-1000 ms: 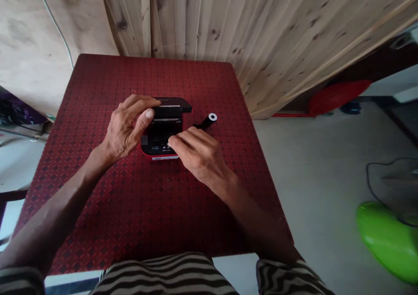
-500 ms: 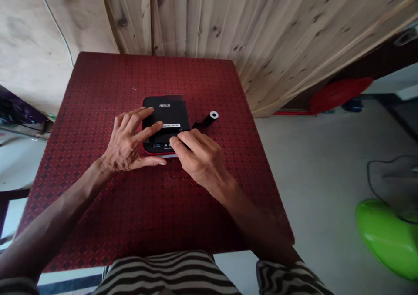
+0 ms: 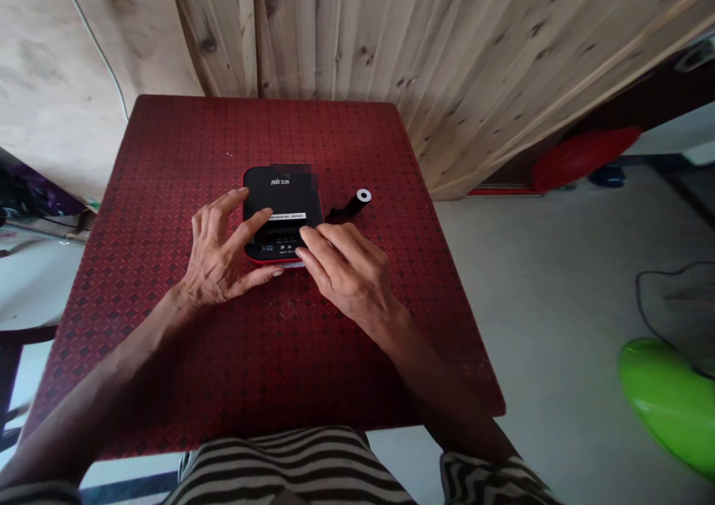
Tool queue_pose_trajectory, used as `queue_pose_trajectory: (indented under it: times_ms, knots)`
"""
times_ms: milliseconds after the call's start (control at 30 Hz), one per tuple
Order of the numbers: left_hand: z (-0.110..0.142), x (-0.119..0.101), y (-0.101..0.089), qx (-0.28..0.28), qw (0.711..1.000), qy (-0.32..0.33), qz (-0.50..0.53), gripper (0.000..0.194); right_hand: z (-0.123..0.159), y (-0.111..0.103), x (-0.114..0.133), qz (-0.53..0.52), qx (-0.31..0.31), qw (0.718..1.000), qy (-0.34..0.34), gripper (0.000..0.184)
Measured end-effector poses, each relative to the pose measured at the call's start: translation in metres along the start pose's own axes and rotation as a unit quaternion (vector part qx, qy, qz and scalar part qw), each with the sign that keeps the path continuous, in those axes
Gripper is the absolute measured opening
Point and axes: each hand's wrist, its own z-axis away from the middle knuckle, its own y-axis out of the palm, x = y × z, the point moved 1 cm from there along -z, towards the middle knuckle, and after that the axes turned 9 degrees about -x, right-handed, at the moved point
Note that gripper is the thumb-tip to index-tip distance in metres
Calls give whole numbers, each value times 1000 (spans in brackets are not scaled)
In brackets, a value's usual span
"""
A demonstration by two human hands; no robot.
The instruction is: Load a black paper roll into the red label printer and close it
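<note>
Holds the left hand spread over the near left part of the black device, index fingertip down on the cover by the left end of the white label, another fingertip at the left edge, thumb stretched along the near edge. Holds the right hand at the near right corner of the same device, fingers bent and bunched, thumb and index fingertips close together at the edge; cannot tell from this view whether pinching anything between them.

Device flat on the red patterned table, toward the far half and a little left of the middle, with pale lettering on the cover, small round marks near the front and a red rim low around the body. Just beside it to the right, on the table, a black tube with a white ringed end, pointing away to the right.

Beyond the table, a wall of knotty wood boards, with a thin pale cord down a lighter panel at left. Off to the right, a red object by the wall and a glossy green object on the pale floor, near a dark wire. At the bottom, a striped shirt against the near edge of the table.
</note>
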Motion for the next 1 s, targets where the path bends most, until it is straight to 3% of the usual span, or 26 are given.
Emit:
queue_pose_trajectory:
  times_ms: [133, 233, 300, 433, 633, 833, 1000]
  knots:
    - [15, -11, -10, -53, 998, -26, -22, 74, 34, -1, -2, -74, -45, 987, 139, 18]
    - [22, -10, -11, -55, 997, -13, -44, 60, 63, 9, -3, -125, -31, 954, 272, 11]
    - [23, -8, -9, -53, 998, -1, -45, 62, 75, 18, -2, -152, -15, 935, 320, 15]
    - [23, -6, -6, -45, 998, 9, -41, 68, 78, 29, 2, -203, 20, 926, 318, 27]
    - [20, -8, -7, -61, 996, 15, -56, 66, 76, 34, 7, -188, 8, 936, 299, 30]
    - [20, -7, -9, -58, 998, -26, -27, 53, 78, 35, 6, -191, 3, 936, 295, 33]
    - [13, -7, -12, -53, 998, -12, -45, 41, 79, 37, 6, -182, 7, 938, 296, 33]
